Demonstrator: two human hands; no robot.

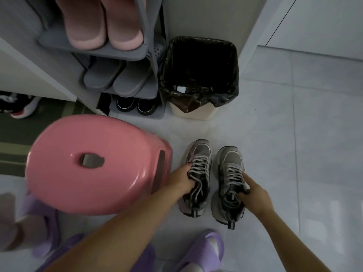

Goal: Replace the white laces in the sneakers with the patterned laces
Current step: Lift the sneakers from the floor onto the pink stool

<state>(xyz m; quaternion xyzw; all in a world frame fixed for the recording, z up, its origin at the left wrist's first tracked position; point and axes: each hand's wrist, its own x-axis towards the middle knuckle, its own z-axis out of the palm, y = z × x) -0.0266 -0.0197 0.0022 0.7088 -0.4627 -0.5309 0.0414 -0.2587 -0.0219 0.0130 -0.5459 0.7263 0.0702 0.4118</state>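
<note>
Two grey and black sneakers stand side by side on the pale tiled floor, toes pointing away from me. The left sneaker and the right sneaker both carry light laces with a dark pattern. My left hand grips the left sneaker at its collar, fingers tucked into the opening. My right hand grips the right sneaker's collar from the right side, thumb lying along the laces. No loose white laces are in view.
A pink plastic stool stands just left of the sneakers. Behind them sit a bin lined with a black bag and a grey shoe rack holding slippers and shoes. My feet in purple slippers are at the bottom.
</note>
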